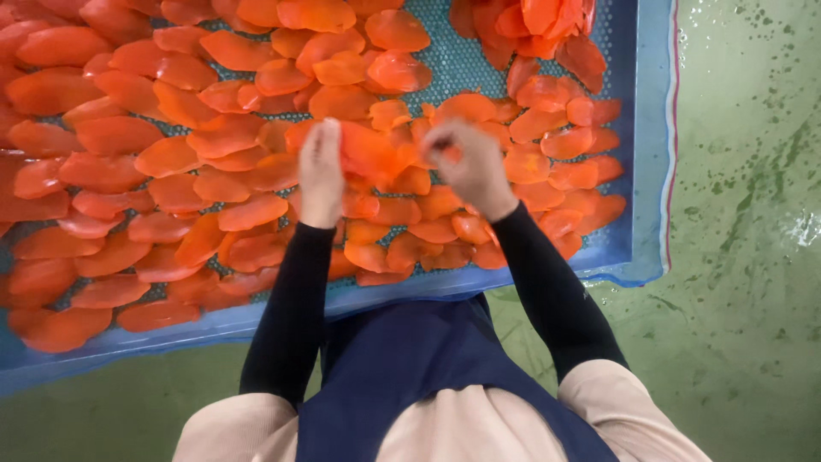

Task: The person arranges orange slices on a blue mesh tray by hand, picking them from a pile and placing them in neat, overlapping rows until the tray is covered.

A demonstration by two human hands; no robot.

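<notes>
Near the front edge of the blue mesh drying tray (637,171), spread with flat orange fruit slices (111,137), we pinch one glossy orange slice (369,152) between left hand (321,171) and right hand (469,164), both closed, seemingly peeling it apart.

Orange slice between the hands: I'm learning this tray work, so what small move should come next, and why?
Probably lay the orange slice flat on a bare patch of the blue mesh tray. Left hand and right hand hold it above piled, overlapping slices.
</notes>
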